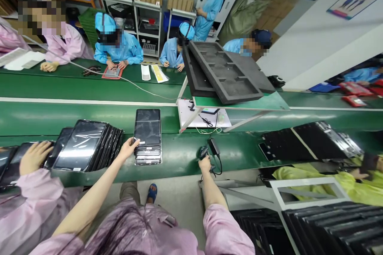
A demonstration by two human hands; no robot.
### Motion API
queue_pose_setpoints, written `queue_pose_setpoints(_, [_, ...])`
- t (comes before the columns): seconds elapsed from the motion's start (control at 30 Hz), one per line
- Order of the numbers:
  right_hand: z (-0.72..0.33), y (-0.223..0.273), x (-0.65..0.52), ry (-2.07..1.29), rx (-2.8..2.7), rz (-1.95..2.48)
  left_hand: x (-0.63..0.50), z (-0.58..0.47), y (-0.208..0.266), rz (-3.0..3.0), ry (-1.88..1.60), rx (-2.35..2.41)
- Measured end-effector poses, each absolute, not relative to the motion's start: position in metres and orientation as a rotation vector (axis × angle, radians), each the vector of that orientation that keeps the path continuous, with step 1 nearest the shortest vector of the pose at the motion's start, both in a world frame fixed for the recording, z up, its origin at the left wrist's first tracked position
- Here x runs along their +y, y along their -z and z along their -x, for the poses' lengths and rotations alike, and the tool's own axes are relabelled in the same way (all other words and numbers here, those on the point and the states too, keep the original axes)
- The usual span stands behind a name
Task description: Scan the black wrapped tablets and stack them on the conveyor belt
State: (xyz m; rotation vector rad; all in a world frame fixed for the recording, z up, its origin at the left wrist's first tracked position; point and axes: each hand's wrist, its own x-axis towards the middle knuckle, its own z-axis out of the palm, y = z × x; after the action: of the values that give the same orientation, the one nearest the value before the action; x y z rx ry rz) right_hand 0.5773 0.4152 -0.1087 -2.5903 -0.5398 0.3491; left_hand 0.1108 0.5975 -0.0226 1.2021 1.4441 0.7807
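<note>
A short stack of dark tablets [147, 127], each with a pale label strip near its lower edge, lies on the green bench in front of me. My left hand [128, 148] has its fingers closed on the left edge of the top tablet. To the right, my right hand [205, 163] is wrapped round a black handheld barcode scanner [202, 152], held low over the bench. A black power adapter [213, 147] with a cable lies just beside the scanner. Left of my left hand leans a larger row of wrapped tablets [80, 143].
A raised stand [239, 105] carries black foam trays [227, 73]. Beneath it are a device and loose cables. A co-worker's hand [35, 156] rests on tablets at left. Black panels [290, 143] lie at right, above a rack [308, 191]. People sit across the bench.
</note>
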Motion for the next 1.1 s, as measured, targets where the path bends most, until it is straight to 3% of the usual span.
queue_pose_setpoints(0.13, [-0.581,0.115,0.409,-0.268,-0.554,2.669,0.595,-0.112,0.025,-1.202,-0.805,1.476])
queue_pose_setpoints(0.37, [-0.593,0.127,0.414,-0.451,-0.675,2.726,0.593,-0.109,0.030,-1.222,-0.770,1.503])
queue_pose_setpoints(0.67, [-0.487,0.127,0.379,-0.731,-0.590,2.592,0.593,-0.108,0.037,-1.182,-0.792,1.497])
queue_pose_setpoints(0.9, [-0.354,0.081,0.342,-1.052,-0.668,2.147,0.594,-0.111,0.044,-1.167,-0.813,1.479])
queue_pose_setpoints(1.1, [-0.292,0.004,0.391,-1.251,-0.979,1.640,0.572,-0.107,0.035,-0.984,-0.822,1.411])
